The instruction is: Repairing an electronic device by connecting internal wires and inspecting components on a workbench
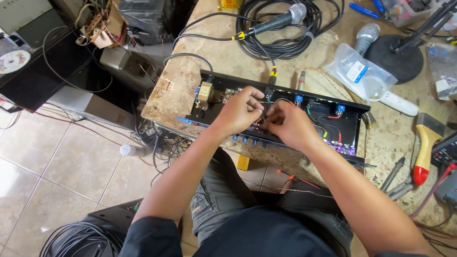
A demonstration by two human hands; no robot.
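An open black electronics chassis lies on a worn stone-topped bench, with a small transformer, blue parts and red, green and black wires inside. My left hand and my right hand meet over its middle, fingertips pinched together on thin wires by the circuit board. What exactly sits between the fingers is hidden. A black cable with a yellow-banded plug enters the chassis rear just beyond my hands.
Two microphones and coiled black cable lie behind the chassis. To the right are a clear plastic bag, a round black stand base, a paintbrush and meter probes. Tiled floor and more equipment lie left.
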